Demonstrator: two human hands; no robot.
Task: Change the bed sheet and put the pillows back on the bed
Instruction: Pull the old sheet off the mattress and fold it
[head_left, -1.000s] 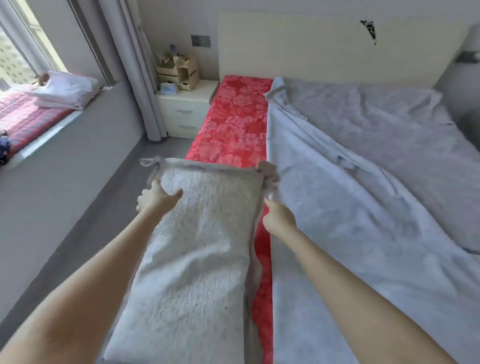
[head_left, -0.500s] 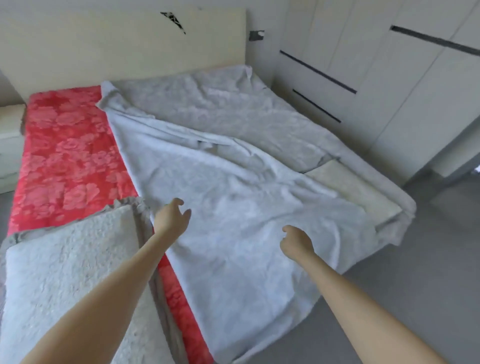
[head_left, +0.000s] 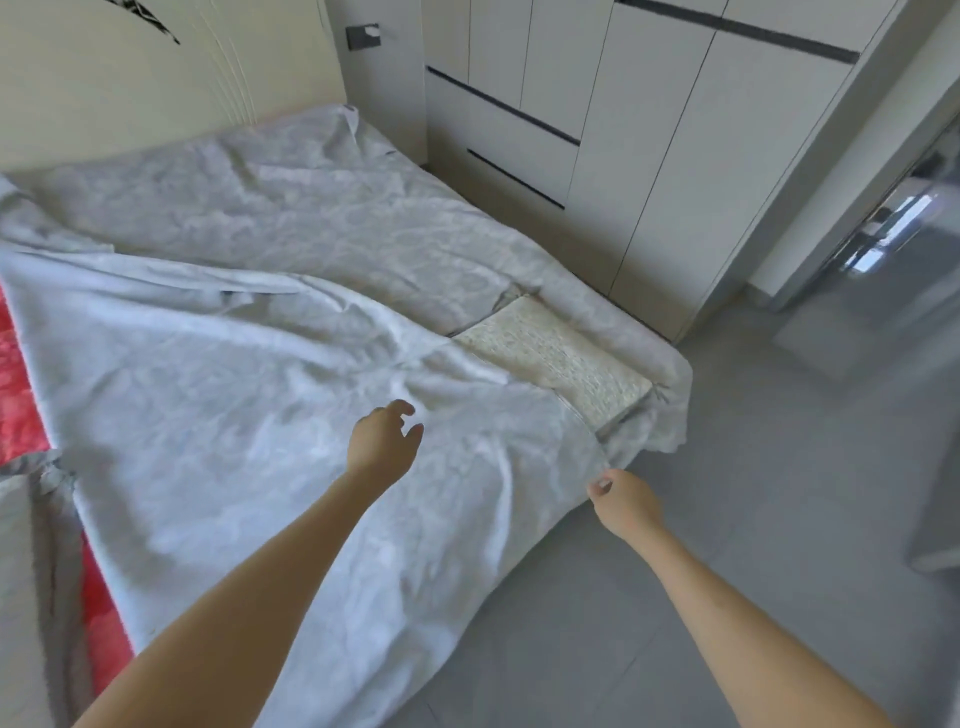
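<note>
The grey sheet (head_left: 234, 374) lies rumpled across the bed (head_left: 21, 400), its hanging foot edge just beside the right hand (head_left: 623, 501), whose curled fingers (head_left: 602, 487) may or may not pinch it, while the left hand (head_left: 384, 441) hovers loosely open, farther in.

bare left forearm (head_left: 260, 597), bare right forearm (head_left: 727, 623)

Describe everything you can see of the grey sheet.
The grey sheet is creased cloth with a faint pattern, spread unevenly over the bed with a diagonal fold. It leaves a red flowered layer bare at left and a cream textured patch near the corner. Its near edge hangs down. The left hand hovers at it; the right hand by its edge, grip unclear.
</note>
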